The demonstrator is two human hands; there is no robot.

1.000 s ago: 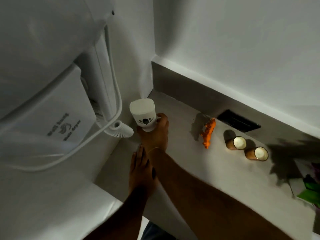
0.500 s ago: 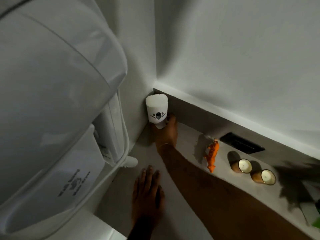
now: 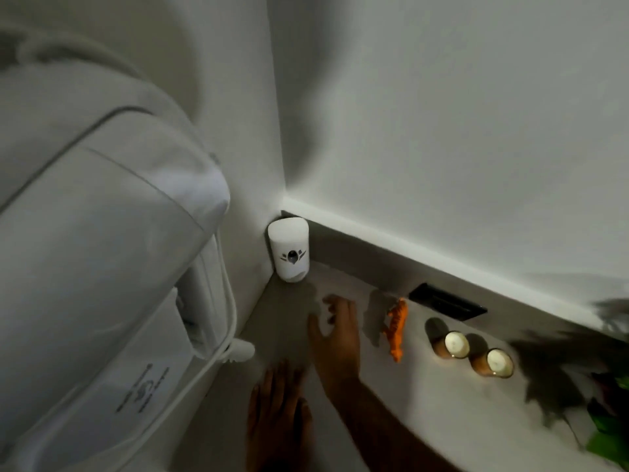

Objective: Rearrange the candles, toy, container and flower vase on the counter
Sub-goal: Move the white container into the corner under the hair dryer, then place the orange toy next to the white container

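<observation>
Your right hand (image 3: 335, 338) hovers over the counter (image 3: 425, 403), fingers spread and loosely curled, gripping nothing. It sits between the white container and the orange toy, clear of both. The forearm runs back toward the lower right of the view.

Your left hand (image 3: 277, 412) lies palm down on the counter near the front edge, fingers extended and flat, also empty. It is somewhat blurred.

White container (image 3: 289, 252): upright, tucked into the back corner where the side wall meets the rear wall, touching or nearly touching both; cannot tell which. Dark emblem on its face turned toward you. Well apart from either hand.

Orange toy (image 3: 396, 330): lies lengthwise on the counter just right of your right hand, not touching it. Detail too small to identify the figure.

Two candles in amber glass holders, pale wax tops showing: the near-left candle (image 3: 452, 345) and the right candle (image 3: 495, 364) stand just beside each other, right of the toy.

Black rectangular plate (image 3: 447, 301) set in the backsplash behind the toy and candles.

Green leaves (image 3: 609, 437) at the far right edge, cropped; the vase itself is not clear.

Left of frame: a large white wall-mounted hair dryer unit (image 3: 102, 267) with a white cord (image 3: 224, 338) looping down beside the counter.
</observation>
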